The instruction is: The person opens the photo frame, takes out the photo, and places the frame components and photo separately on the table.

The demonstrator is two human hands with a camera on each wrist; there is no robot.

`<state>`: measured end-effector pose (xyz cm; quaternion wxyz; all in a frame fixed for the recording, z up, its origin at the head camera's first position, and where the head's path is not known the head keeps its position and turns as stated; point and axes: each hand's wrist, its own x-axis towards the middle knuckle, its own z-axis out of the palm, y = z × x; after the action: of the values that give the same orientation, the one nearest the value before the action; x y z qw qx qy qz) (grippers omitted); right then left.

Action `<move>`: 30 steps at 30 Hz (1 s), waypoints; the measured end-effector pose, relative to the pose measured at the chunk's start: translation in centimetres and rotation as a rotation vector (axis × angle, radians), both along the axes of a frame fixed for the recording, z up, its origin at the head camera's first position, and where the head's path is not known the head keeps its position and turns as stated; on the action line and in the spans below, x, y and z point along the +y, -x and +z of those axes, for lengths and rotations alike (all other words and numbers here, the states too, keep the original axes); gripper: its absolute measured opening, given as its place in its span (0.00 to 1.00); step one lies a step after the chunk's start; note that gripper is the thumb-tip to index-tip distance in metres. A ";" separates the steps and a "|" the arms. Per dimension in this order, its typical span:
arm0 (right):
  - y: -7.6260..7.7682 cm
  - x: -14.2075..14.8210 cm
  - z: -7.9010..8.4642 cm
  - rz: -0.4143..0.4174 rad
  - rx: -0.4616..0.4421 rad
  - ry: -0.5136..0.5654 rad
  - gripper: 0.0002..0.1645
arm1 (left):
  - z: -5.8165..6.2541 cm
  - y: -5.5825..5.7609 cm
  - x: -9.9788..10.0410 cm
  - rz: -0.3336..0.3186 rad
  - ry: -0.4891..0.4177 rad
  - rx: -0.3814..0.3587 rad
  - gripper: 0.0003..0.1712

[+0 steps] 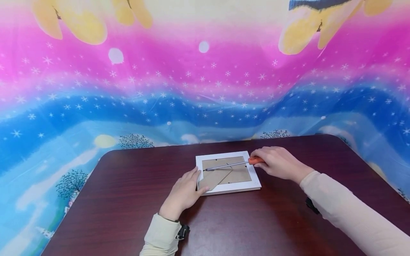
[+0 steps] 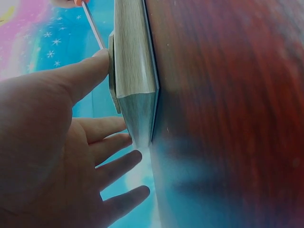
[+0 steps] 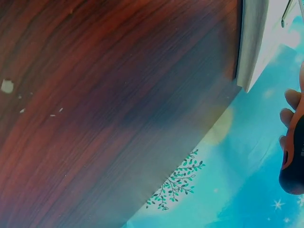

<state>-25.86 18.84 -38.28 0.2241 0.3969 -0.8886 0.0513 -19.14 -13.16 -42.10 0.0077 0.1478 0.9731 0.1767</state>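
A white picture frame (image 1: 255, 177) lies face down on the table, its brown backboard (image 1: 240, 175) and folding stand (image 1: 213, 179) facing up. My left hand (image 1: 182, 193) rests at its near left corner. The thumb (image 2: 90, 71) presses on the stand, and the other fingers spread fairly straight along the frame's side. My right hand (image 1: 280, 163) grips the orange and black handle of a screwdriver (image 1: 229, 165) above the right side of the frame. The screwdriver's shaft reaches across the backboard, and its tip is at the left inner edge, near a small dark tab.
The dark red-brown wooden table (image 1: 128, 199) extends around the frame. Behind it hangs a pink and blue cloth (image 1: 179, 71) with snowflakes and trees. Small pale crumbs (image 3: 7, 86) lie on the tabletop in the right wrist view.
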 end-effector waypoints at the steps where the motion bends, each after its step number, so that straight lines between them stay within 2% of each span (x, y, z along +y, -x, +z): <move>1: 0.0 0.0 0.0 0.002 -0.003 -0.002 0.13 | 0.0 0.0 0.0 0.000 0.000 -0.001 0.41; 19: 0.5 -1.4 0.7 -0.021 -0.044 -0.050 0.12 | -0.3 0.2 -0.4 -0.033 -0.032 0.015 0.38; 24: 0.4 -1.9 1.8 0.005 0.003 -0.054 0.12 | -0.2 0.1 -0.3 -0.046 -0.046 0.021 0.37; 30: -0.2 -3.8 4.4 0.033 0.082 -0.110 0.06 | -0.3 0.2 -0.4 -0.046 -0.047 0.022 0.37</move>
<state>-25.69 15.06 -33.86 0.2371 0.4248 -0.8736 -0.0102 -19.36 -13.52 -42.36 -0.0025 0.1720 0.9651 0.1976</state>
